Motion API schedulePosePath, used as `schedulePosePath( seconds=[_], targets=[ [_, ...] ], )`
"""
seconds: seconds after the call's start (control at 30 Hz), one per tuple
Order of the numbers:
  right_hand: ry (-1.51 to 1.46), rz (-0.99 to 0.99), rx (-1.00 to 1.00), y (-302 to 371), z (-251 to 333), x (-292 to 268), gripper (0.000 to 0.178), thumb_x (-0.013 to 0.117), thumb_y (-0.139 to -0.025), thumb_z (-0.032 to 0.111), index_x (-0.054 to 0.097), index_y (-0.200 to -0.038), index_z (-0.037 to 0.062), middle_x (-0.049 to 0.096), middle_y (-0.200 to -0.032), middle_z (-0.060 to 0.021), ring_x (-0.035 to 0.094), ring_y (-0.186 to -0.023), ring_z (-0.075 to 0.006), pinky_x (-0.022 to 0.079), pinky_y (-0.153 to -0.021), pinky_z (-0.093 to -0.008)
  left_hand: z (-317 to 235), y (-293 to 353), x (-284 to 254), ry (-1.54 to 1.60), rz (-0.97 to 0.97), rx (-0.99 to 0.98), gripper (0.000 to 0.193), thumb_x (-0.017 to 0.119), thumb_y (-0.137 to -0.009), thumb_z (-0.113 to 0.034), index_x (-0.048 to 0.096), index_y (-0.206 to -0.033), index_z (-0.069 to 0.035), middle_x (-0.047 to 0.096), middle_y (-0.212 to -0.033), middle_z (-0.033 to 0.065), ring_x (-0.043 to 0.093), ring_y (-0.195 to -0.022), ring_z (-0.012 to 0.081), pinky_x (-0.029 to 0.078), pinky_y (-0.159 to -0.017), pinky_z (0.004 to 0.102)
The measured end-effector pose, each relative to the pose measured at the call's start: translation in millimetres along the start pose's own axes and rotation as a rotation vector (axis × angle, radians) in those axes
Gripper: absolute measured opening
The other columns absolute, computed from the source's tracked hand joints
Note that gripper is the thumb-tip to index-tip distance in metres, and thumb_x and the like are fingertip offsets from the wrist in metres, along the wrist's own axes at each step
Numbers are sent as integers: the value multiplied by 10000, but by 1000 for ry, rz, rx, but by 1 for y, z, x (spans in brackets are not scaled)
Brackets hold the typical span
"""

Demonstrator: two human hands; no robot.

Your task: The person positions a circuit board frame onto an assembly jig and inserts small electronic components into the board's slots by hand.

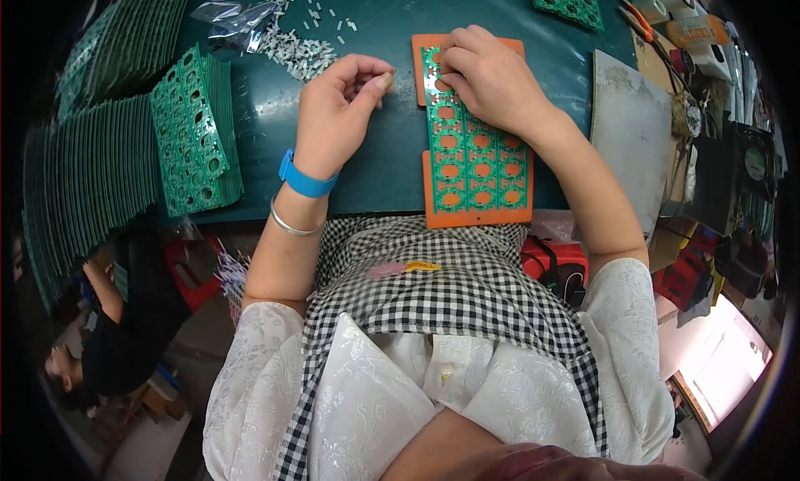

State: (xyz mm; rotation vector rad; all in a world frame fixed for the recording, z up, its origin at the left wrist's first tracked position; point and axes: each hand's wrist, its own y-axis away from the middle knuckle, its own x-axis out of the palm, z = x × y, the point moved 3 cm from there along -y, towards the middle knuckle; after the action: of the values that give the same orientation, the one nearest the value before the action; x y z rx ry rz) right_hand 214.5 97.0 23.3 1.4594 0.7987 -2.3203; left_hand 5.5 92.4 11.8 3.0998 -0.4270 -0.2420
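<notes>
A green circuit board panel with rows of oval cut-outs lies on an orange plate at the table's front edge, right of centre. My right hand rests over the panel's far part, its fingers curled down at the board; anything between the fingertips is hidden. Left of the panel, my left hand hovers apart from it, thumb and forefinger pinched together. Whatever that pinch holds is too small to make out. Beyond the left hand, small white parts lie in a loose heap beside a clear plastic bag.
Stacked green boards and a long row of upright boards fill the left side. More boards lie at the far right. A grey plate, orange-handled pliers and tape rolls crowd the right. Another person is at lower left.
</notes>
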Motion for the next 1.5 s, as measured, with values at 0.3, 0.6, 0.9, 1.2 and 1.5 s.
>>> schedulePosePath(
  seconds=[0.3, 0.6, 0.9, 1.2, 1.5],
  targets=[
    [-470, -126, 135, -2, 44, -34, 166, 757, -757, 95, 641, -868, 51, 610, -841, -75, 607, -822, -285, 491, -723, -361, 11, 18, 28, 1118, 194, -354, 111, 645, -939, -106, 655, -1034, -49, 635, -907, 22, 517, -718, 105, 441, -677, 244],
    [-685, -161, 244, 9, 31, -34, 95, 732, -791, 42, 663, -849, 12, 652, -913, -42, 611, -776, -153, 490, -680, -277, -8, 22, 25, 383, 26, -70, 71, 690, -888, -65, 702, -950, -34, 636, -840, 16, 578, -708, 108, 478, -662, 253],
    [-444, 32, 350, 22, 1, -12, 71, 720, -779, 65, 674, -777, 11, 644, -923, -47, 631, -763, -204, 516, -699, -325, 20, -15, -24, -875, -160, 277, 104, 763, -763, -179, 692, -784, -105, 645, -878, 39, 561, -910, 284, 421, -765, 425],
    [-279, 4, 214, 21, 5, -10, 104, 700, -771, 88, 639, -724, 19, 623, -879, -45, 600, -878, -247, 485, -776, -378, 14, -11, -22, -778, -201, 320, 121, 739, -815, -106, 646, -835, -31, 648, -782, 71, 596, -719, 229, 481, -659, 348],
    [-273, 15, 203, 21, 6, -10, 113, 702, -768, 89, 632, -725, 12, 618, -884, -58, 598, -903, -252, 479, -802, -388, 5, -3, -16, -579, -189, 224, 109, 725, -816, -98, 638, -811, -32, 654, -722, 101, 636, -665, 248, 508, -608, 355]
  ],
)
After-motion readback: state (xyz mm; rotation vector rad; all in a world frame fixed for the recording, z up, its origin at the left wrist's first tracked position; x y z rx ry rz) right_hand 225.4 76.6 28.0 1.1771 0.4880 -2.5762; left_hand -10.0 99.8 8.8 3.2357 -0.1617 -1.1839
